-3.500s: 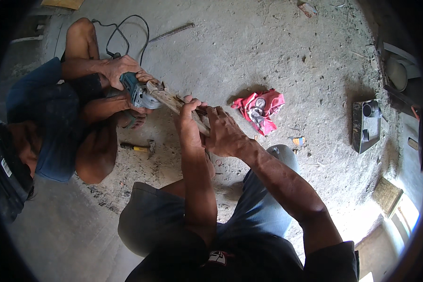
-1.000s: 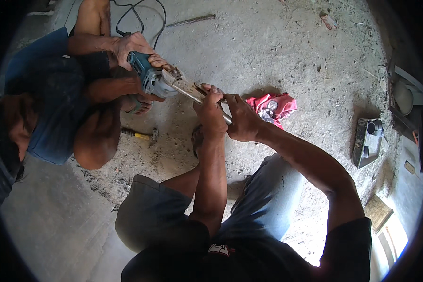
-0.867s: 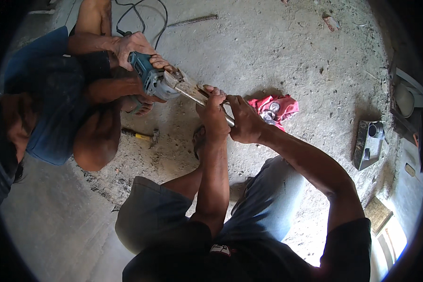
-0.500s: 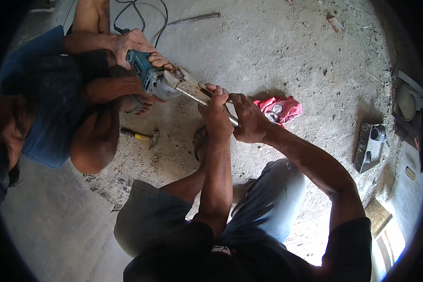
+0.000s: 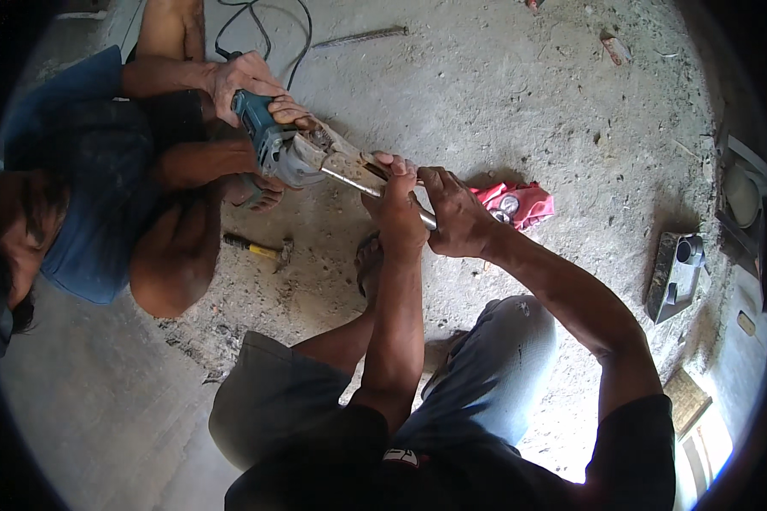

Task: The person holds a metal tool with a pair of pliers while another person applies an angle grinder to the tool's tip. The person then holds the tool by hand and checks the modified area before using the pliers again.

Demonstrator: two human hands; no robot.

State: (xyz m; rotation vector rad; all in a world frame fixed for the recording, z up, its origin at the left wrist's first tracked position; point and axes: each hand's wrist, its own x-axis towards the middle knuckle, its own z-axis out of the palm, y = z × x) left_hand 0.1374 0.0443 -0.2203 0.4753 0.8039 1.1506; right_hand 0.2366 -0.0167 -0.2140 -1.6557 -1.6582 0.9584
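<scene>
My left hand [image 5: 396, 204] is closed round a shiny metal rod [image 5: 349, 178] and a pale, wood-like strip [image 5: 343, 157] that lies along it. Close beside it, my right hand [image 5: 456, 215] grips the same rod near its lower end. The rod slants up to the left, toward a teal angle grinder [image 5: 260, 119] with a clear round guard [image 5: 301, 169]. A co-worker's hand [image 5: 243, 83] holds the grinder from the left. Whether the disc touches the rod cannot be made out.
A pink-red cloth [image 5: 528, 207] lies on the rough concrete floor just beyond my right hand. A hammer with a yellow and black handle [image 5: 260, 249] rests near the co-worker's knee. Farther off are a twisted bar [image 5: 362, 37], the black cord [image 5: 305, 43] and a dark tray [image 5: 660, 294].
The whole view has shifted slightly, moving the floor objects a little right and down. Both my hands keep their hold on the rod, and the co-worker still holds the grinder.
</scene>
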